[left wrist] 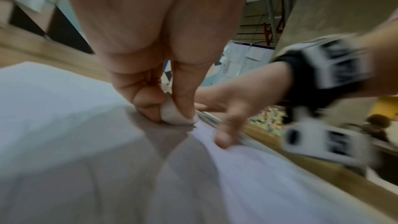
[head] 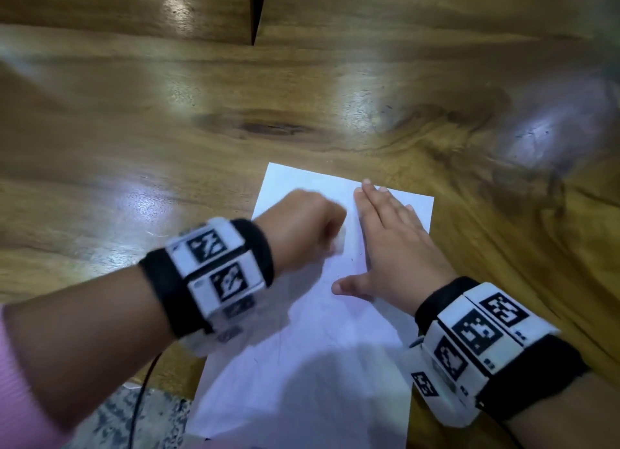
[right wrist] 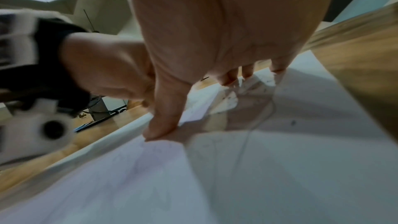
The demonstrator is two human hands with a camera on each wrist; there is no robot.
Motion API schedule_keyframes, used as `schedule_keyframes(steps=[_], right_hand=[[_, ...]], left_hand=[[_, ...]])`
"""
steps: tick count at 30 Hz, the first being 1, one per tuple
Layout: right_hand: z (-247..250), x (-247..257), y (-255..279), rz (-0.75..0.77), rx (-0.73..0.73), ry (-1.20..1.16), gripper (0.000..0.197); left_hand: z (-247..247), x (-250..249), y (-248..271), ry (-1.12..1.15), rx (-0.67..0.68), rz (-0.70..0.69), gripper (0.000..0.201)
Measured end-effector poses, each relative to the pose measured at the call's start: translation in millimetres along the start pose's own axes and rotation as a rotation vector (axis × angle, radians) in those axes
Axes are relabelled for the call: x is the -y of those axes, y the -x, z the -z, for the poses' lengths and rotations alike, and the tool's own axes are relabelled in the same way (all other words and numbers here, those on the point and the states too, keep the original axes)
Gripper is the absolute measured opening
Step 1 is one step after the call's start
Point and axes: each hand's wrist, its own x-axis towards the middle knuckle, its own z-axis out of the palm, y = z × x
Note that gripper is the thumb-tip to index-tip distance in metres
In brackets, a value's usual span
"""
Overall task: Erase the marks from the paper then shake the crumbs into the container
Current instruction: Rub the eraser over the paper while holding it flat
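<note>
Where the flat white sheet of paper (head: 312,375) overhangs the near edge of the glossy, knotted wooden tabletop (head: 134,153), its surface looks smooth with faint grey marks. Farther in, the right hand (head: 396,244) presses flat on it, fingers straight, while the left hand (head: 302,229) pinches a small rounded white eraser (left wrist: 174,115) against the sheet.

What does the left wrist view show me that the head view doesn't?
Only the left wrist view shows the grip: the fingers pinch the small white eraser and press its end onto the sheet. Only the head view shows the whole white paper sheet on the brown wooden table, with the right hand flat on it. No container shows in either. Both show the left hand working beside the right hand.
</note>
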Motion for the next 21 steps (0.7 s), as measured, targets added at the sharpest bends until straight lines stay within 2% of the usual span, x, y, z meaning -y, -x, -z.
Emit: schedule_keyframes(steps=[3, 6, 8, 10, 12, 15, 19, 21], right_hand=[[-0.4, 0.4, -0.1, -0.001, 0.011, 0.005, 0.131], [2.5, 2.7, 0.0, -0.011, 0.019, 0.007, 0.130], [4.9, 2.3, -0.5, -0.027, 0.017, -0.003, 0.129], [5.7, 0.7, -1.1, -0.028, 0.015, -0.007, 0.129], [4.0, -1.5, -1.9, -0.023, 0.009, -0.008, 0.130], [2.3, -2.0, -1.6, -0.013, 0.012, -0.012, 0.130], [3.6, -2.1, -0.8, -0.009, 0.009, -0.011, 0.130], [4.2, -2.1, -0.8, -0.010, 0.009, -0.001, 0.129]], left_hand=[[-5.3, 0.0, 6.9, 0.012, 0.075, 0.010, 0.020], [10.6, -8.1, -28.2, -0.049, -0.038, 0.060, 0.014], [14.8, -8.3, -45.5, -0.028, -0.069, 0.075, 0.024], [9.8, -2.7, -40.0, 0.003, -0.065, 0.062, 0.032], [1.6, 3.1, -19.0, 0.010, -0.034, 0.025, 0.029], [-4.2, 7.3, 0.4, 0.027, 0.057, 0.040, 0.022], [9.4, 0.9, -31.4, 0.019, -0.051, 0.093, 0.009], [11.7, -5.3, -44.1, -0.016, -0.098, 0.085, 0.012]])
